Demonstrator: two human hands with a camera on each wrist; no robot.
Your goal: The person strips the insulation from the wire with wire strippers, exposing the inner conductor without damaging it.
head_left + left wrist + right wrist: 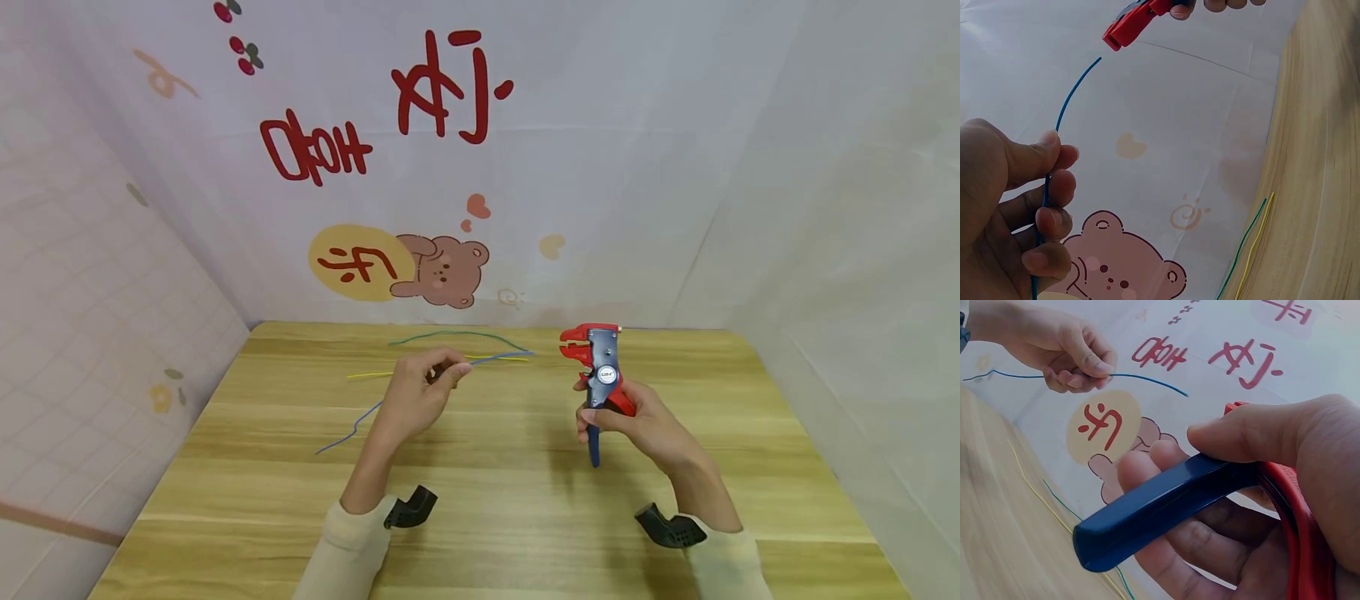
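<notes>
My left hand (422, 392) pinches a blue wire (1072, 94) between thumb and fingers. One end of the wire sticks out to the right with a slight curve, and the other trails down to the left. On the right, my right hand (637, 417) grips a red and blue wire stripper (603, 367) by its handles. Its red jaws point left, towards the wire's free end, with a gap between them and the wire. In the right wrist view the blue handle (1141, 509) lies across my fingers, while the tool's head is mostly hidden behind the thumb.
A green wire (457, 333) and a yellow wire (367, 375) lie on the wooden table (480, 517) towards its back edge. Behind the table hangs a pale printed backdrop with a bear (450, 271). Pale sheeting also stands at both sides.
</notes>
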